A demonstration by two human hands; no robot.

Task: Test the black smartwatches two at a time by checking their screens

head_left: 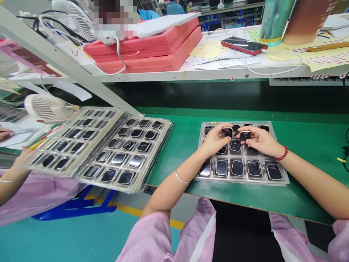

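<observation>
Over a clear plastic tray [283, 179] on the green bench, my left hand [215, 140] pinches a dark square watch face [227, 133] between thumb and fingers. My right hand [263, 141], with a red bead bracelet at the wrist, grips a second watch face [245, 136] a little to the right. Both screens point up toward me. Rows of similar watch faces lie in the tray's compartments below, and my hands partly cover the upper rows.
Two more filled trays [128, 145] lie to the left, where a co-worker's hand [21, 162] touches the farther one. A white fan [49, 108] stands behind. The shelf [163, 75] above holds red foam blocks [152, 51] and a phone [244, 45].
</observation>
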